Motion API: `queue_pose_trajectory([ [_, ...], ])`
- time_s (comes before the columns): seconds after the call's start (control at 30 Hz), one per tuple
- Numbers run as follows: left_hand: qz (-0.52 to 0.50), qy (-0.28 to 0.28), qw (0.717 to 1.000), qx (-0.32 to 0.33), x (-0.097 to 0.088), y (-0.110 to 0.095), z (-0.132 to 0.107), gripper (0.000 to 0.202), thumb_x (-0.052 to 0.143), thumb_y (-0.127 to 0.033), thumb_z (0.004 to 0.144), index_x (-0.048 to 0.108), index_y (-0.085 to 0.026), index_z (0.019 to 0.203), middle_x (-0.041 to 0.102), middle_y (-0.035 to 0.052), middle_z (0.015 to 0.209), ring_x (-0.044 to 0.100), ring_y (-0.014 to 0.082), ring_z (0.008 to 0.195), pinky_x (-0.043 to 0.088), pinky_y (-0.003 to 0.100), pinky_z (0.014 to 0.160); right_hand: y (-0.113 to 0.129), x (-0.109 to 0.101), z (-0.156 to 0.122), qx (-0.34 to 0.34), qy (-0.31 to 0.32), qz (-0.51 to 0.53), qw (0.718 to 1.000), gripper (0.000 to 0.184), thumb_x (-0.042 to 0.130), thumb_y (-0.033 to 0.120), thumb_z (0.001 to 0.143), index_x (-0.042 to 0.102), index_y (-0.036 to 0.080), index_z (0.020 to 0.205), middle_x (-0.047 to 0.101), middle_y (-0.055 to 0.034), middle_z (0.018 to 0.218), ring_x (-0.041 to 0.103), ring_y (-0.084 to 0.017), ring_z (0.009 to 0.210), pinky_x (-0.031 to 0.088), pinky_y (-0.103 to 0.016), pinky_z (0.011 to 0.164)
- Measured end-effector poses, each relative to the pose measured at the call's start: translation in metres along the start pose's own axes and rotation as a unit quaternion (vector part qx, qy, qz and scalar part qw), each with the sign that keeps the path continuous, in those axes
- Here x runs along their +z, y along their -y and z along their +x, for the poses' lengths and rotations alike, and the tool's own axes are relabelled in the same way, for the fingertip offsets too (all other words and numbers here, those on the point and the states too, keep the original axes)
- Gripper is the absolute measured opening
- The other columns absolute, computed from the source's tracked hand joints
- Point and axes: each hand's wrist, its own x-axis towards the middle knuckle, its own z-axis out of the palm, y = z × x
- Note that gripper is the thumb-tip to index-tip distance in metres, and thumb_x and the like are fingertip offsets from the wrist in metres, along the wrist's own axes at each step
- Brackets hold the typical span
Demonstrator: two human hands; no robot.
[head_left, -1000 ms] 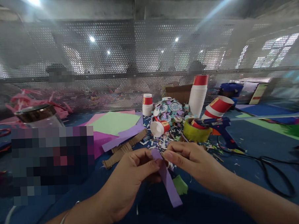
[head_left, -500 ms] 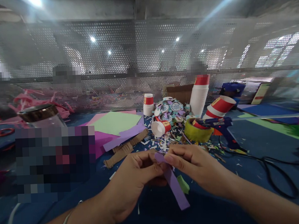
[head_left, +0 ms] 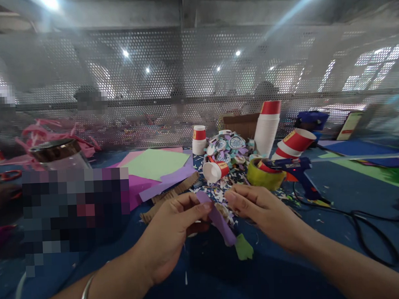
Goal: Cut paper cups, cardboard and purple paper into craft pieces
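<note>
My left hand (head_left: 172,232) pinches the upper end of a purple paper strip (head_left: 219,221) between thumb and fingers. The strip slants down to the right over the blue table (head_left: 290,269). My right hand (head_left: 260,213) hovers just right of the strip's top, its fingers curled and slightly apart from the paper; I cannot see anything in it. A small green paper scrap (head_left: 244,249) lies on the table below the strip's lower end.
Behind my hands lie paper scraps, a tipped red-and-white paper cup (head_left: 214,171), a yellow tape roll (head_left: 262,175), a blue glue gun (head_left: 294,167) with black cord (head_left: 364,228), cup stacks (head_left: 266,126), coloured paper sheets (head_left: 154,164) and cardboard strips (head_left: 170,195). A perforated metal screen (head_left: 183,79) backs the table.
The strip has been pulled up and left through my left hand, so less hangs below. My right hand has let go of it and shifted slightly right.
</note>
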Motion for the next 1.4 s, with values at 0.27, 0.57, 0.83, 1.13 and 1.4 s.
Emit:
queue_pose_trajectory([
  [0.27,-0.070,-0.046,0.996,0.036,-0.001,0.001,0.005,0.007,0.070,-0.023,0.082,0.068,-0.017,0.085,0.066,0.0012,0.087,0.059,0.0133,0.083,0.049,0.028,0.082,-0.002,0.003,0.000,0.032,0.063,0.071,0.995,0.038,0.066,0.052,0.083,0.050,0.019,0.073,0.045,0.0029,0.068,0.040,-0.011,0.061,0.032,-0.024,0.054],
  [0.57,-0.053,-0.069,0.993,0.075,-0.003,-0.002,0.003,0.009,0.070,-0.025,0.080,0.066,-0.016,0.081,0.066,0.0017,0.086,0.060,0.0142,0.083,0.052,0.027,0.076,0.003,-0.001,0.001,0.017,0.027,0.107,0.994,0.027,0.061,0.041,0.088,0.053,0.019,0.075,0.048,0.0014,0.071,0.043,-0.012,0.065,0.035,-0.026,0.059],
  [0.83,0.181,0.022,0.983,0.003,-0.007,-0.010,0.002,0.013,0.068,-0.021,0.072,0.056,-0.017,0.069,0.063,-0.0009,0.065,0.059,0.0136,0.066,0.044,0.027,0.068,-0.003,-0.006,0.002,0.006,-0.020,0.082,0.996,0.022,0.062,0.038,0.088,0.056,0.019,0.077,0.048,0.0021,0.069,0.043,-0.012,0.063,0.035,-0.027,0.059],
  [1.13,0.424,0.105,0.896,0.073,-0.005,-0.005,-0.003,0.032,0.052,-0.044,0.089,0.064,-0.016,0.077,0.055,-0.0013,0.070,0.047,0.0130,0.065,0.032,0.026,0.058,0.000,-0.004,0.000,0.033,0.076,0.072,0.994,0.023,0.065,0.038,0.083,0.057,0.019,0.074,0.047,0.0029,0.065,0.039,-0.012,0.060,0.029,-0.027,0.054],
  [1.4,0.269,0.065,0.960,0.048,-0.009,-0.007,0.001,0.034,0.060,-0.048,0.086,0.073,-0.019,0.074,0.062,-0.0004,0.067,0.047,0.0117,0.062,0.031,0.025,0.058,0.002,-0.003,-0.001,0.011,0.037,0.151,0.988,0.036,0.064,0.051,0.085,0.055,0.019,0.074,0.043,0.0044,0.065,0.035,-0.009,0.055,0.027,-0.024,0.051],
])
